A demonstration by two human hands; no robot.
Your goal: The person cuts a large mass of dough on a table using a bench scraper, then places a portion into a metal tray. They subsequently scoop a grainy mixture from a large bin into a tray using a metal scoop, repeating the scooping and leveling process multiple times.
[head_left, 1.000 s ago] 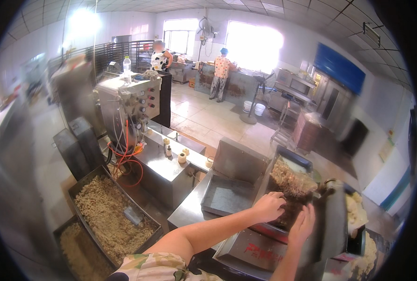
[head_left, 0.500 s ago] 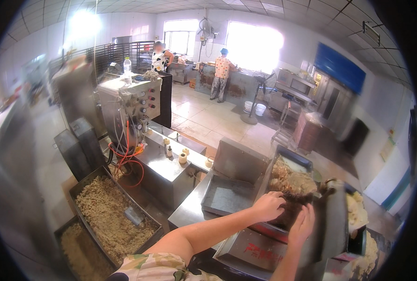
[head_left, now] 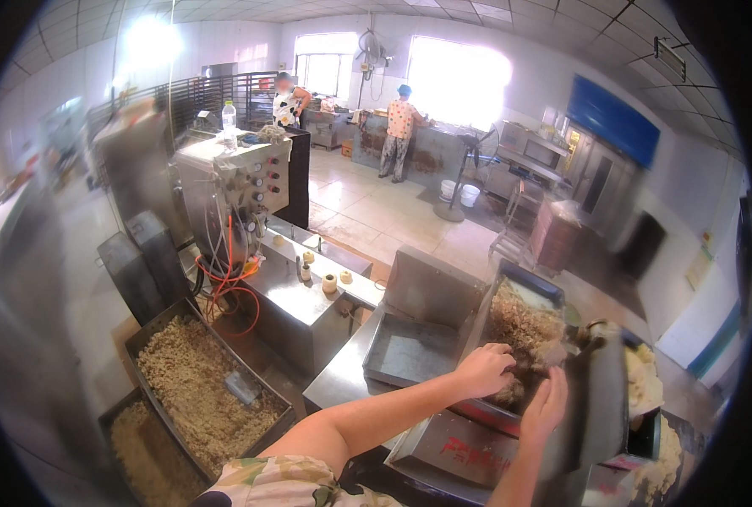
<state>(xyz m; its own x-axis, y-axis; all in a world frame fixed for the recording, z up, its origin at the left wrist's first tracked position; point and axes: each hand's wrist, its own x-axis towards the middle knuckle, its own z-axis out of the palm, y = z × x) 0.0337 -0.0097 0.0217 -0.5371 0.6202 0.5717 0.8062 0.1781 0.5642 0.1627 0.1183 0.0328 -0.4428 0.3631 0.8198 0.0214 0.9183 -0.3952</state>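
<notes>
Crumbly tan-brown mixture (head_left: 524, 325) fills the long metal trough at the lower right. My left hand (head_left: 487, 370) is over the trough's near end, palm down, its fingers loosely bent and apart against the mixture. Facing it from the right, my right hand (head_left: 545, 404) has its fingers stretched out beside the same mixture. Between the two hands lies a brownish clump, smeared by motion; its exact shape cannot be made out. Nothing is plainly gripped in either hand. Below them is a metal cover (head_left: 452, 448) with red markings.
To the left, a metal tray (head_left: 287, 414) holds crumbly mixture and a scoop. A square metal pan (head_left: 401, 351) stands beside the trough. Control box (head_left: 236, 182), hoses and small cream-coloured pieces are farther off. Pale dough (head_left: 642, 380) lies at right. Two people are across the room.
The dark brown mass between my hands now looks lighter and blurred, and the mixture beyond has shifted. The cream pieces on the machine's belt have moved. Both hands stay nearly in place.
</notes>
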